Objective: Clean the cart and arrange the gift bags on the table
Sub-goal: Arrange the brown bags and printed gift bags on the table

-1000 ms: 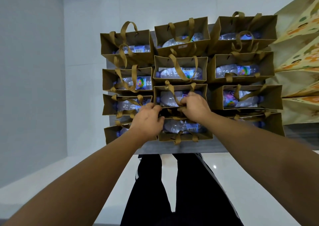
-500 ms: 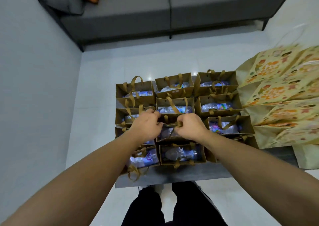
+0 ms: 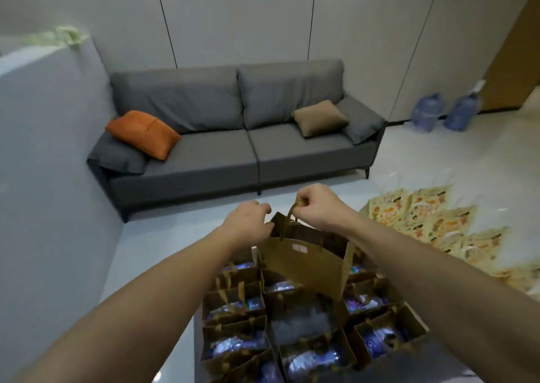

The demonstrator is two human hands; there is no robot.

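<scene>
A brown paper gift bag (image 3: 304, 261) hangs lifted above the cart, tilted, with a small white label on its near face. My right hand (image 3: 317, 206) grips its ribbon handle from above. My left hand (image 3: 248, 222) holds the bag's left upper edge, fingers curled. Below, several more brown gift bags (image 3: 236, 303) with water bottles inside stand in rows on the grey cart top (image 3: 298, 322), where a bare gap shows in the middle row.
A stack of patterned yellow gift bags (image 3: 432, 230) lies to the right of the cart. A grey sofa (image 3: 239, 146) with an orange and a brown cushion stands ahead across the white floor. Two blue water jugs (image 3: 444, 112) sit at the far right wall.
Both hands have raised one bag out of the middle row, leaving a gap on the cart. The view has tilted up from the cart toward the sofa.
</scene>
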